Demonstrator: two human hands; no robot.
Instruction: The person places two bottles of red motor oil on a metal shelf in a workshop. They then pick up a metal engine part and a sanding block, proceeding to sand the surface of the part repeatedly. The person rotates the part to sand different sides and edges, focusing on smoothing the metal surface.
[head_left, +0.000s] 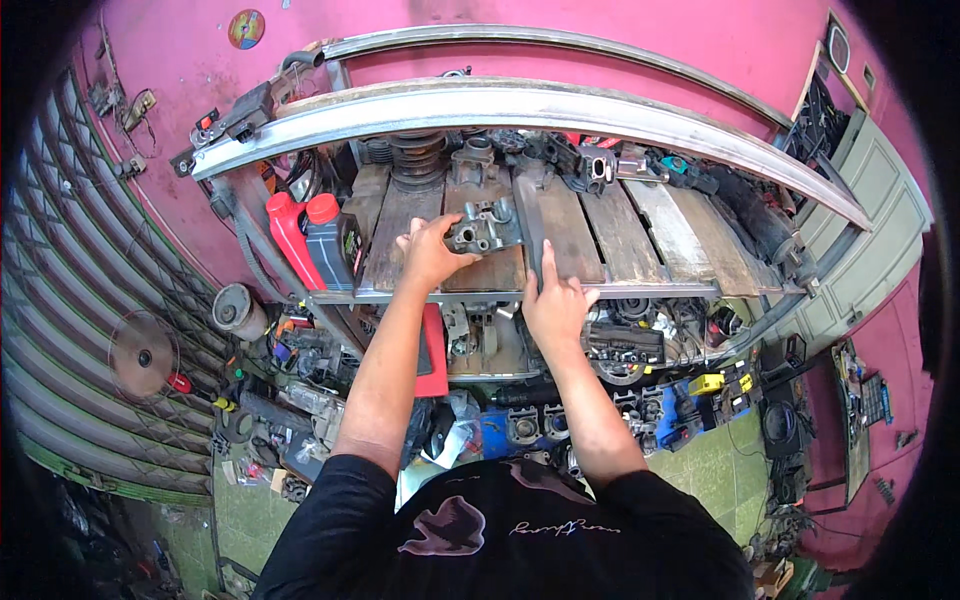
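Nearest, below the shelf, the person's black T-shirt (600,550) fills the bottom of the view, and both bare forearms reach up and away from it. The right hand (556,305) grips nothing: its index finger points forward over the planks, the others loosely curled; whether the fingertip touches wood I cannot tell. The left hand (432,256) grasps a grey metal casting (485,226) from its left side, thumb in front and fingers behind.

The casting is on or just above the plank shelf (625,235), near its front edge and left of the right hand. Judging by this, the handling is only partway along — the part is at the shelf and in the fingers, and letting go of it is not yet done.

The shelf's worn boards run front to back, dark gaps between some, behind a metal front rail. At its left end stand a red bottle (287,245) and a dark bottle (331,250) with a red cap. Along the back sit a ribbed cylinder (415,160) and other greasy engine parts.

Beyond, a pale metal beam (500,104) spans the frame before a pink wall (600,22); a folding metal shutter (70,330) closes the left side, and a grey-green cabinet (875,205) stands right.
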